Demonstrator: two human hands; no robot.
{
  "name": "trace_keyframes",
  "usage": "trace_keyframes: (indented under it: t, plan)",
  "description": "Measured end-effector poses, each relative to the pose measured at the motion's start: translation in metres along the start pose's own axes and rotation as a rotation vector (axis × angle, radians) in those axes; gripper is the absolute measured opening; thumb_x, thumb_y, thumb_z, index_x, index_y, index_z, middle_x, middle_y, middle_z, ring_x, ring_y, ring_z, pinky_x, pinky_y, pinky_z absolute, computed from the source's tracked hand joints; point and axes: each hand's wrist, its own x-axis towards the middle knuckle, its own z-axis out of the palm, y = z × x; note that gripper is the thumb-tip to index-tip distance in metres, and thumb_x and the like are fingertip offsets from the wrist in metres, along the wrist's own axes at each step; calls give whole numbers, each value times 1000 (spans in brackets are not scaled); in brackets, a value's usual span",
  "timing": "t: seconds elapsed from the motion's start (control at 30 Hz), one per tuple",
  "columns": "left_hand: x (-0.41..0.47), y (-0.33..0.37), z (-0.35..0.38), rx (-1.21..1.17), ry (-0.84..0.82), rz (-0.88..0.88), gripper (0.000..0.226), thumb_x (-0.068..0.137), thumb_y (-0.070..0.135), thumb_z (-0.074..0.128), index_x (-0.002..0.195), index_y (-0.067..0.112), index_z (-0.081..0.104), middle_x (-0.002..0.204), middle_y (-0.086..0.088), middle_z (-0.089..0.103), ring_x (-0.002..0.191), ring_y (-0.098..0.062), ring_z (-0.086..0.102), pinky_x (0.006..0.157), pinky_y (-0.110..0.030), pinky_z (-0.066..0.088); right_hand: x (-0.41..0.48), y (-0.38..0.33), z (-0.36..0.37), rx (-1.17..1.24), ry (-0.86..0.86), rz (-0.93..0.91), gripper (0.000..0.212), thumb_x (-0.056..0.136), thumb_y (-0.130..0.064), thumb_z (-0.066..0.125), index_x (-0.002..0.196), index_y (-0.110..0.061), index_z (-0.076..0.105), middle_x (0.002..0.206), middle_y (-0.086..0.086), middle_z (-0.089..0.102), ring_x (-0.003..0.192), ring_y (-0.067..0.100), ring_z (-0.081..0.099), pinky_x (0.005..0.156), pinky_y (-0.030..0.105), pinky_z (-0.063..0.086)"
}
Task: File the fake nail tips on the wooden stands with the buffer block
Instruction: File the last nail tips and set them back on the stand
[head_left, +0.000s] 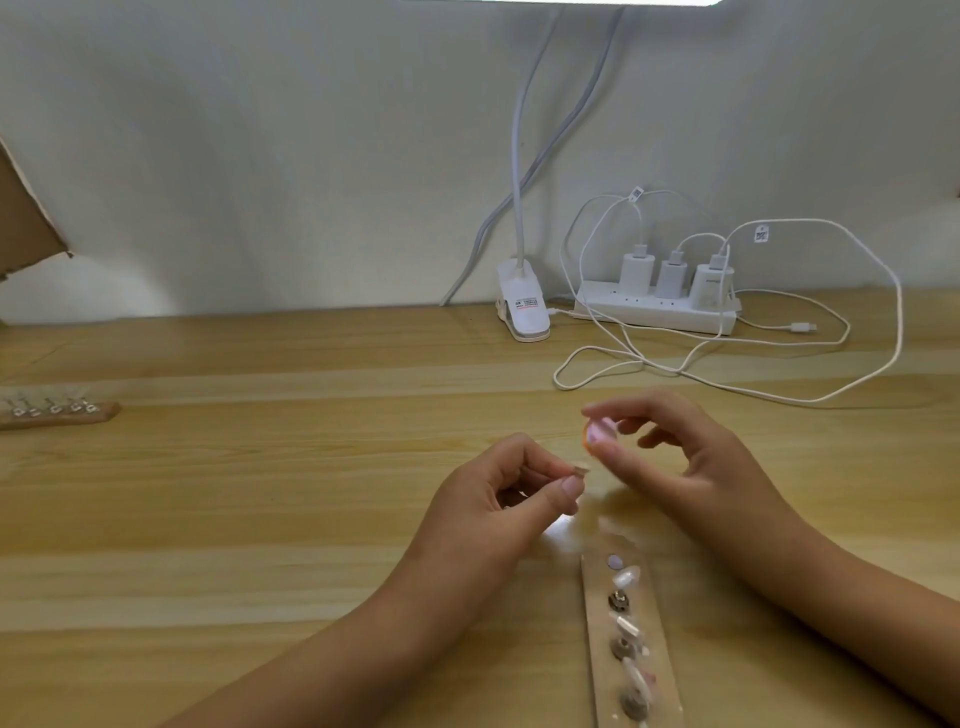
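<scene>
My left hand (506, 486) pinches a small clear nail tip (580, 471) between thumb and forefinger, just above the table. My right hand (685, 452) grips a pink and orange buffer block (598, 433) between thumb and fingertips, a little up and to the right of the tip; the two are close but apart. Below my hands a wooden stand (631, 644) lies lengthwise on the table, carrying several metal holders, some with clear nail tips on them. A second wooden stand (57, 413) with several holders lies at the far left.
A white clip lamp (523, 304) and a power strip (660, 306) with three chargers stand at the back by the wall. White cables (727, 384) loop over the table behind my right hand. Brown cardboard (23, 223) juts in at the left edge.
</scene>
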Motion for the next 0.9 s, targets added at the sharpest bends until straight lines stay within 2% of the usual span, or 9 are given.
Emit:
trace_keyframes:
  t: [0.03, 0.13, 0.17, 0.27, 0.4, 0.53, 0.63, 0.73, 0.9]
  plan:
    - [0, 1, 1, 3, -2, -1, 14, 85, 27, 73, 75, 35, 67, 76, 6, 71, 76, -8, 61, 69, -15, 45, 0, -1, -1, 33, 7, 9, 20, 89, -44, 66, 106, -33, 69, 104, -9, 67, 103, 15, 61, 87, 37, 48]
    - [1, 2, 1, 4, -2, 4, 10, 82, 31, 71, 73, 33, 65, 71, 10, 68, 70, -6, 58, 64, -16, 44, -6, -5, 1, -42, -70, -197, 26, 88, -41, 66, 111, -28, 68, 108, -8, 65, 105, 20, 60, 85, 24, 45]
    - [1, 2, 1, 14, -5, 8, 13, 84, 28, 72, 73, 32, 65, 70, 10, 67, 69, -4, 58, 63, -15, 44, -6, -3, 2, -72, -91, -196, 28, 86, -42, 67, 111, -29, 68, 108, -9, 64, 106, 19, 59, 86, 21, 44]
    - [0, 2, 0, 18, -4, 2, 17, 88, 22, 71, 76, 32, 68, 74, 8, 70, 74, -4, 62, 68, -15, 46, -2, -2, 1, -43, -37, -65, 27, 83, -43, 68, 109, -34, 67, 104, -12, 65, 104, 16, 59, 85, 29, 46]
    - [1, 2, 1, 21, -3, 4, 13, 86, 25, 71, 75, 30, 66, 71, 10, 69, 70, -4, 60, 65, -15, 44, -5, -4, 2, -129, -64, -237, 27, 85, -37, 66, 111, -29, 67, 110, -12, 63, 108, 16, 59, 91, 24, 44]
    - [1, 0, -1, 21, 5, 11, 18, 90, 19, 70, 78, 33, 69, 79, 6, 73, 78, -3, 66, 69, -11, 46, -1, -3, 1, -34, -16, -88, 29, 84, -42, 63, 111, -33, 66, 107, -12, 66, 107, 15, 60, 85, 27, 47]
    - [1, 0, -1, 19, 12, 28, 15, 88, 21, 70, 78, 33, 69, 81, 4, 73, 81, -5, 68, 71, -13, 48, -4, -3, 2, -25, -58, -136, 27, 85, -40, 65, 110, -30, 68, 105, -10, 66, 103, 19, 60, 82, 24, 46]
    - [1, -1, 0, 32, 12, 27, 11, 87, 24, 71, 79, 32, 69, 82, 3, 73, 82, -5, 68, 73, -13, 48, -3, -2, 2, -22, -57, -70, 27, 84, -45, 64, 106, -31, 69, 100, -11, 66, 99, 17, 60, 80, 27, 46]
    - [1, 1, 0, 30, 24, 3, 10, 88, 23, 72, 79, 27, 70, 77, 4, 73, 78, -7, 66, 72, -17, 47, -4, -6, 2, -89, -67, -174, 29, 84, -41, 65, 110, -29, 67, 106, -13, 64, 104, 15, 58, 82, 21, 45]
